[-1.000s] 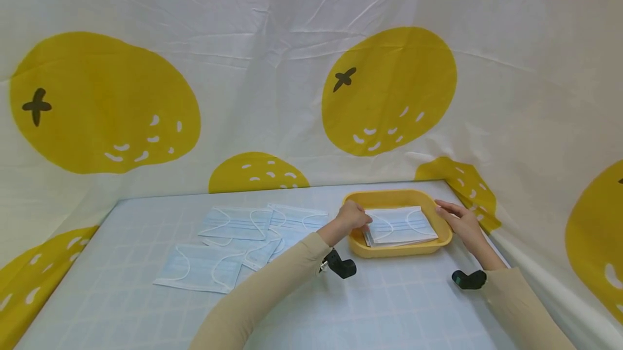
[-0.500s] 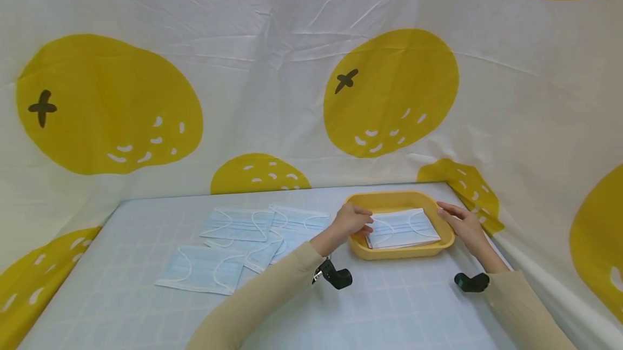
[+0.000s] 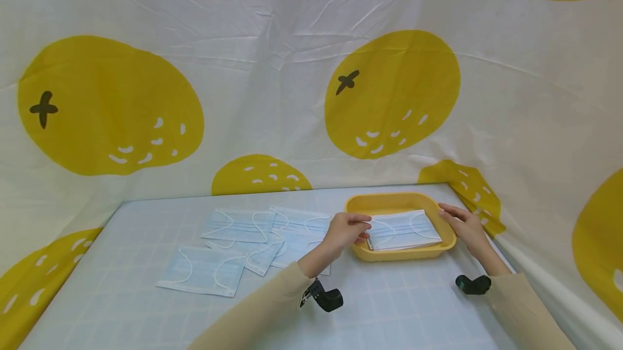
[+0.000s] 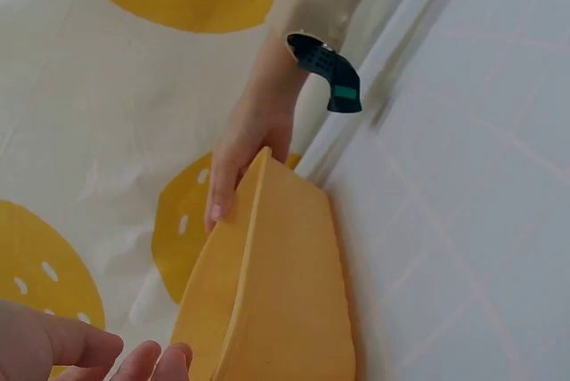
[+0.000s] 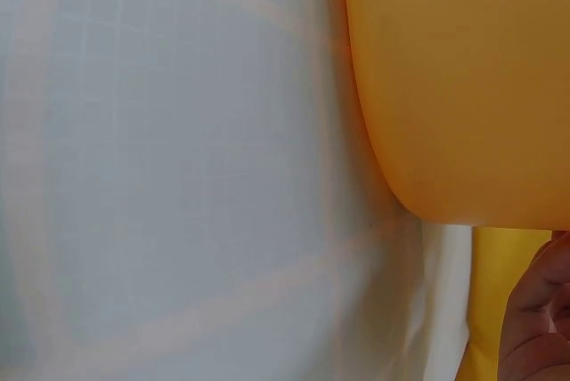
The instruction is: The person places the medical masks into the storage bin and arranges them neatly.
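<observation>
My left hand (image 3: 346, 232) hovers at the left end of a yellow plastic tray (image 3: 422, 253), its fingers loosely bent and holding nothing. In the left wrist view, fingers (image 4: 85, 343) of that hand show beside the tray's near rim. Inside the tray lies a neat stack of light-blue disposable face masks (image 3: 404, 231), white ear loops on top. My right hand (image 3: 469, 229) rests against the tray's right end, with fairly straight fingers touching the rim. The right wrist view catches only part of it, below the tray's outer wall (image 5: 472, 87).
Left of the tray, several more face masks (image 3: 204, 271) lie flat and overlapping on the pale checked tablecloth (image 3: 389, 306). A white curtain with yellow fruit prints (image 3: 272, 96) hangs along the back and right side.
My left hand has let go of the top mask's left edge and drawn back slightly left and nearer. The stack and right hand keep their places.
</observation>
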Motion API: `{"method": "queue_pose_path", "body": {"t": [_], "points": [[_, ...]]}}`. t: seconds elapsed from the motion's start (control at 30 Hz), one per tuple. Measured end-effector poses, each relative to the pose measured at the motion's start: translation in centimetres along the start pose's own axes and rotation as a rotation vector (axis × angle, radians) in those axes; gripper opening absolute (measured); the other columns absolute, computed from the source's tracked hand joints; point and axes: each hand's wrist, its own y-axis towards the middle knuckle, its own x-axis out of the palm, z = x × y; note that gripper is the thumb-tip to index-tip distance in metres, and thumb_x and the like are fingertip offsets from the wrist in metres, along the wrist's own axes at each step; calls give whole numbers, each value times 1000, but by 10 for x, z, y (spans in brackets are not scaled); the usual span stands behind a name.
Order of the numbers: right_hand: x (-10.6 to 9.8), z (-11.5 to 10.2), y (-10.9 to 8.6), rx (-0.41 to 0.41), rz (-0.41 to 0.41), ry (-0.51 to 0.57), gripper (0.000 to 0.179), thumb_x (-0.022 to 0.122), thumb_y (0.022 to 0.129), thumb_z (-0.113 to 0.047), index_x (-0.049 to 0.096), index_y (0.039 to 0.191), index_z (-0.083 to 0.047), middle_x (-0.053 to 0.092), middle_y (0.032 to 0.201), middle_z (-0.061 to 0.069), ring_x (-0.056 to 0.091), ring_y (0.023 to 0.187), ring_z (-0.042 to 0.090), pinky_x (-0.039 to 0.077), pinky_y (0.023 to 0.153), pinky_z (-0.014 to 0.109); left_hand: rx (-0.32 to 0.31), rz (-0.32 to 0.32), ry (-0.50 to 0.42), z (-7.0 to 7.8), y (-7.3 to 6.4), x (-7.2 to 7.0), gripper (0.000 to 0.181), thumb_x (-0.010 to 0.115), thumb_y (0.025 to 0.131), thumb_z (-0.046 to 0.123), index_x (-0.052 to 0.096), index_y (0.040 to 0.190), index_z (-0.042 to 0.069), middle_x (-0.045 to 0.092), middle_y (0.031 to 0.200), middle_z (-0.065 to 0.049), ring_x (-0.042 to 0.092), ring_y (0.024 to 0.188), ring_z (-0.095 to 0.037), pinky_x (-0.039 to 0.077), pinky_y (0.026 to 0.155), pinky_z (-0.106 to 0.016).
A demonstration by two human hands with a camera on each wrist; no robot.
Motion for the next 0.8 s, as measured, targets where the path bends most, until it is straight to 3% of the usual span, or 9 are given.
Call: {"method": "queue_pose_path", "body": {"t": [0.1,0.47,0.6,0.73,0.8], "points": [[1,-4,-3,-10,-6,-16,67,51,94,-52,44,142,-4,40,147,24,44,128,35,50,81,9,51,2,-34,-5,-6,-4,23,60,92,7,68,112,-2,71,104,-19,70,76,-19,59,66,-25],[0,-7,-5,-5,-19,-35,65,48,96,-50,43,143,-4,39,148,25,42,130,37,48,76,5,121,23,-78,-17,-23,-19,27,61,89,-1,66,115,-4,69,106,-24,69,78,-16,60,73,-33],[-1,-2,-1,-5,-22,-36,67,52,93,-54,46,142,-7,40,147,24,45,127,34,53,83,15,112,35,-65,-21,-30,-25,28,62,88,0,66,115,-4,70,105,-21,69,79,-18,60,72,-30],[-1,13,11,-13,-24,-23,78,53,87,-65,47,142,-9,41,147,23,44,127,34,51,79,10,96,62,-43,-24,-36,-34,28,61,88,1,67,115,0,71,104,-18,69,81,-20,59,71,-27],[-1,21,18,-15,-9,-7,84,54,84,-69,47,141,-8,42,147,23,44,126,33,46,72,3,86,70,-32,-26,-39,-38,27,61,88,2,68,115,2,71,105,-17,69,80,-17,59,71,-27]]}}
